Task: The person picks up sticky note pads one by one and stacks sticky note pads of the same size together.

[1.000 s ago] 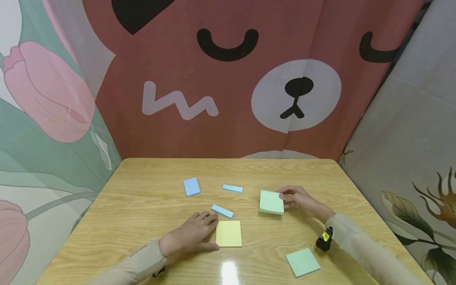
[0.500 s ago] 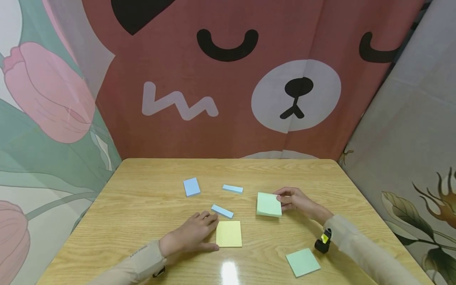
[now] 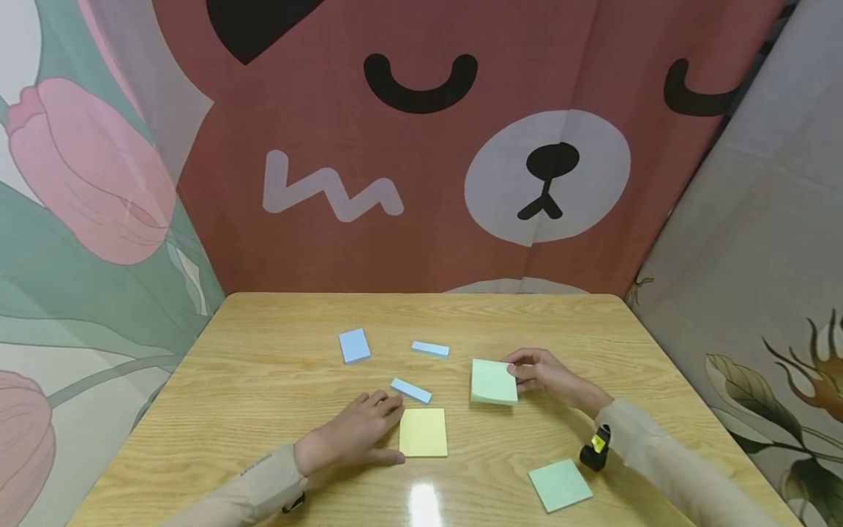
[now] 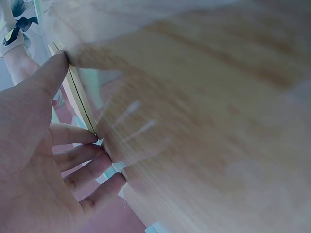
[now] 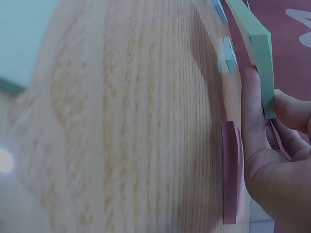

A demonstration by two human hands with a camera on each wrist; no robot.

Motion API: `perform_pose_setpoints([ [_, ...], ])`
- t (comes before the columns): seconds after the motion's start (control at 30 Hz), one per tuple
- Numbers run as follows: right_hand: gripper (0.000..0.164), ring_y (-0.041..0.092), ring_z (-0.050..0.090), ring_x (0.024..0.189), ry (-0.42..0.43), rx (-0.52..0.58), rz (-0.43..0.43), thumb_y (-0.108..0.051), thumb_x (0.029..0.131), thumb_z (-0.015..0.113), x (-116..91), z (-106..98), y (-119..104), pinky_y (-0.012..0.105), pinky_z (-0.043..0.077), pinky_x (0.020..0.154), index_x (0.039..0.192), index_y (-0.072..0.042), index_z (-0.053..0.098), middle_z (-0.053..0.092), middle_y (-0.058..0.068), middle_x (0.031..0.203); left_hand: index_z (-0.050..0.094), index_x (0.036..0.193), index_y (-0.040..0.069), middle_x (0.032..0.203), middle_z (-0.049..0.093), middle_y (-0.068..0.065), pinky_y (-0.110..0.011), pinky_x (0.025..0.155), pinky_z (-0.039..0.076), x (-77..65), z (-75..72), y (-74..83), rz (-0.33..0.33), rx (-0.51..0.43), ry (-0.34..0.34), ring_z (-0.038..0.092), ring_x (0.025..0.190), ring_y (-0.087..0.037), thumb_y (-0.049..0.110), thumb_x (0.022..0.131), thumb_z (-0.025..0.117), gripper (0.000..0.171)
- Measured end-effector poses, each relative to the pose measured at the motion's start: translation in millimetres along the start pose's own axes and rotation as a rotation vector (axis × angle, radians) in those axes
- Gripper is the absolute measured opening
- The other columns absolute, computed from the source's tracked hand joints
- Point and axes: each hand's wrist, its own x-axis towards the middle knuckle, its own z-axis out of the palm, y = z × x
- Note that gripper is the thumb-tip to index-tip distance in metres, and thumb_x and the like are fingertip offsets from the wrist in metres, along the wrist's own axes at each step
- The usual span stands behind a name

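My right hand (image 3: 549, 379) pinches a light green sticky note pad (image 3: 493, 380) by its right edge. In the right wrist view this green pad (image 5: 265, 63) is tilted above the wood, thumb on one face and a finger along the other. My left hand (image 3: 358, 432) rests beside a yellow sticky note pad (image 3: 423, 432) lying flat. The left wrist view has thumb and index fingertip at two ends of the yellow pad's edge (image 4: 80, 94), the fingers loosely bent. Just past the left fingertips lies a narrow light blue pad (image 3: 411, 390).
Another green pad (image 3: 560, 485) lies near the front right. Farther back are a blue square pad (image 3: 354, 345) and a second narrow blue pad (image 3: 430, 349). A pink block (image 5: 233, 172) shows below the right hand. Printed curtains (image 3: 421, 249) hang behind the wooden table (image 3: 276, 380).
The right hand has carried the green pad a short way left and nearer to me. My left hand and the yellow pad have stayed in place.
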Motion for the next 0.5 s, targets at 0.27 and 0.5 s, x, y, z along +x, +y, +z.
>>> perform_pose_setpoints([
  [0.27, 0.035, 0.029, 0.058, 0.088, 0.021, -0.030, -0.006, -0.017, 0.089, 0.053, 7.3, -2.3, 13.9, 0.042, 0.048, 0.074, 0.115, 0.005, 0.048, 0.055, 0.018, 0.104, 0.045, 0.127, 0.001, 0.131, 0.041, -0.014, -0.043, 0.087, 0.039, 0.2, 0.8, -0.3, -0.003, -0.001, -0.008, 0.038, 0.110, -0.023, 0.064, 0.080, 0.039, 0.079],
  [0.5, 0.034, 0.030, 0.057, 0.088, 0.004, -0.043, -0.017, -0.016, 0.090, 0.052, 7.0, 0.8, 13.8, 0.043, 0.048, 0.074, 0.115, 0.006, 0.047, 0.055, 0.017, 0.104, 0.045, 0.126, 0.001, 0.130, 0.041, -0.014, -0.044, 0.087, 0.039, 0.0, 0.8, -0.3, 0.002, 0.011, 0.004, 0.039, 0.110, -0.023, 0.064, 0.080, 0.040, 0.079],
])
